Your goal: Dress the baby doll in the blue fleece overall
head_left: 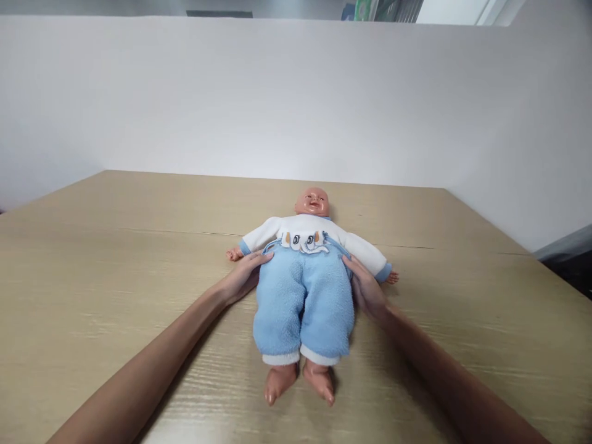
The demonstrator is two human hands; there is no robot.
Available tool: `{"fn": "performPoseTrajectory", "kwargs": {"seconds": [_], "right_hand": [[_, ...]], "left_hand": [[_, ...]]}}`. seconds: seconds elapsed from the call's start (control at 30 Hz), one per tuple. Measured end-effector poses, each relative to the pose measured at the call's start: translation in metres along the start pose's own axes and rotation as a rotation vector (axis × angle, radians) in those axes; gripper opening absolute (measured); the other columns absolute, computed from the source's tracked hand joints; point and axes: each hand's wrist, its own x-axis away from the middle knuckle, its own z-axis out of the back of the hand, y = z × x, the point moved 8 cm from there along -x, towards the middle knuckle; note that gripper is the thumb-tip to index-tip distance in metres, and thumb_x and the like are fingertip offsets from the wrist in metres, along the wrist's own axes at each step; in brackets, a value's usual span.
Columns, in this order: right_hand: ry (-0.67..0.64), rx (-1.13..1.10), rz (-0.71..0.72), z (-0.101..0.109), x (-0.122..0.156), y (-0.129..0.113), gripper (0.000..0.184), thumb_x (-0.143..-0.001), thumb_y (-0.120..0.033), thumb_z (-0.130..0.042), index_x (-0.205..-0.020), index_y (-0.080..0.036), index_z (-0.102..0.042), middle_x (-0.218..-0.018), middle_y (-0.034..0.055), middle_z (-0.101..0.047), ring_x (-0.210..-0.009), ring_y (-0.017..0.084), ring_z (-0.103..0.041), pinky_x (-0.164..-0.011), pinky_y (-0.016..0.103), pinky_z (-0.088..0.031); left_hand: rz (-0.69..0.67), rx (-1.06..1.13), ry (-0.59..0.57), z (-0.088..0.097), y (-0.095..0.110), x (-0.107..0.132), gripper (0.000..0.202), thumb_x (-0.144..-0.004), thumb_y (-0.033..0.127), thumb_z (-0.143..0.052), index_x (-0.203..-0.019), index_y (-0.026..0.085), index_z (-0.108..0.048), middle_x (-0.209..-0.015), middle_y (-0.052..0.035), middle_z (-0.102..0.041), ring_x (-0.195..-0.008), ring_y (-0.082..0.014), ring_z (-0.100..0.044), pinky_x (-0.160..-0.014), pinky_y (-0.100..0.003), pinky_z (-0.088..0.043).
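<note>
A baby doll lies on its back on the wooden table, head away from me and bare feet toward me. It wears a white long-sleeved top with blue cuffs and fuzzy light-blue pants with white ankle bands. An elephant face decorates the belly, with blue cords at either side. My left hand grips the pants at the left of the waist, thumb on top. At the opposite side of the waist, my right hand holds the pants the same way. Some fingers of both hands are hidden beside or under the doll.
The wooden table stretches out around the doll, with a thin seam running across it. A white wall rises behind its far edge. Something dark stands beyond the table's right edge.
</note>
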Motion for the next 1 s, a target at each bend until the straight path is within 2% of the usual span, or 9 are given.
{"fn": "performPoseTrajectory", "kwargs": {"seconds": [0.13,0.23,0.37,0.47,0.53,0.63,0.77,0.87,1.0], "right_hand": [[-0.016,-0.129,-0.087,-0.011,0.008,0.0,0.045,-0.095,-0.051,-0.074,-0.137,-0.035,-0.071,-0.152,-0.0037,-0.066,-0.149,0.028,-0.053,-0.136,0.047,-0.028],[-0.094,-0.116,-0.056,-0.014,0.008,-0.004,0.044,-0.096,-0.048,-0.075,-0.137,-0.033,-0.072,-0.149,-0.0026,-0.068,-0.148,0.028,-0.054,-0.135,0.046,-0.028],[-0.156,-0.01,0.008,-0.01,0.005,-0.008,0.042,-0.095,-0.05,-0.074,-0.132,-0.03,-0.072,-0.14,0.0004,-0.072,-0.139,0.028,-0.059,-0.129,0.043,-0.035],[-0.166,0.171,0.044,-0.004,0.007,-0.014,0.035,-0.096,-0.054,-0.071,-0.117,-0.026,-0.073,-0.121,0.0014,-0.074,-0.122,0.027,-0.063,-0.115,0.039,-0.044],[-0.161,0.319,0.088,-0.002,0.012,-0.022,0.03,-0.1,-0.054,-0.066,-0.105,-0.025,-0.068,-0.106,0.001,-0.07,-0.106,0.025,-0.062,-0.103,0.036,-0.048],[-0.124,0.546,0.258,-0.01,0.019,-0.048,0.025,-0.105,-0.048,-0.058,-0.096,-0.025,-0.057,-0.091,-0.0002,-0.056,-0.09,0.022,-0.054,-0.087,0.035,-0.044],[-0.122,0.777,0.506,-0.039,0.018,-0.081,0.019,-0.104,-0.036,-0.055,-0.089,-0.024,-0.053,-0.092,0.0018,-0.054,-0.092,0.023,-0.051,-0.088,0.037,-0.04],[-0.085,0.711,0.441,-0.04,-0.001,-0.076,0.016,-0.105,-0.035,-0.05,-0.094,-0.024,-0.055,-0.088,0.0002,-0.054,-0.085,0.022,-0.051,-0.082,0.036,-0.04],[-0.053,0.53,0.241,-0.017,-0.02,-0.042,0.026,-0.106,-0.05,-0.051,-0.101,-0.025,-0.055,-0.091,-0.0011,-0.055,-0.087,0.021,-0.053,-0.082,0.034,-0.043]], "left_hand": [[0.041,0.068,-0.035,-0.012,-0.009,0.005,0.048,-0.091,0.041,-0.083,-0.13,0.016,-0.073,-0.116,-0.0129,-0.079,-0.107,-0.0293,-0.074,-0.096,-0.036,-0.054],[0.043,0.018,-0.038,-0.012,-0.007,0.008,0.051,-0.089,0.043,-0.085,-0.131,0.017,-0.072,-0.114,-0.0117,-0.079,-0.101,-0.0278,-0.074,-0.091,-0.034,-0.053],[0.059,-0.161,-0.113,-0.007,0.007,0.015,0.045,-0.094,0.043,-0.08,-0.131,0.02,-0.071,-0.118,-0.0091,-0.076,-0.104,-0.0254,-0.07,-0.092,-0.033,-0.05],[0.04,-0.369,-0.155,0.0,0.02,0.023,0.035,-0.098,0.046,-0.075,-0.123,0.021,-0.072,-0.119,-0.0064,-0.071,-0.112,-0.0255,-0.064,-0.098,-0.033,-0.047],[-0.022,-0.496,-0.132,0.004,0.027,0.025,0.031,-0.1,0.048,-0.072,-0.113,0.02,-0.072,-0.117,-0.0055,-0.068,-0.112,-0.0248,-0.06,-0.097,-0.033,-0.045],[-0.252,-0.593,-0.081,-0.003,0.045,0.022,0.03,-0.1,0.048,-0.071,-0.1,0.019,-0.067,-0.107,-0.0048,-0.061,-0.104,-0.0224,-0.055,-0.092,-0.032,-0.043],[-0.509,-0.652,-0.037,-0.025,0.07,0.016,0.029,-0.1,0.045,-0.072,-0.092,0.02,-0.06,-0.103,-0.004,-0.056,-0.102,-0.0207,-0.052,-0.092,-0.03,-0.04],[-0.4,-0.666,-0.057,-0.032,0.069,0.005,0.031,-0.104,0.05,-0.065,-0.096,0.021,-0.059,-0.099,-0.0023,-0.054,-0.096,-0.0189,-0.051,-0.087,-0.029,-0.041],[-0.229,-0.702,-0.033,-0.018,0.051,-0.003,0.038,-0.107,0.058,-0.055,-0.1,0.021,-0.059,-0.092,0.0006,-0.052,-0.083,-0.017,-0.047,-0.077,-0.029,-0.039]]}}
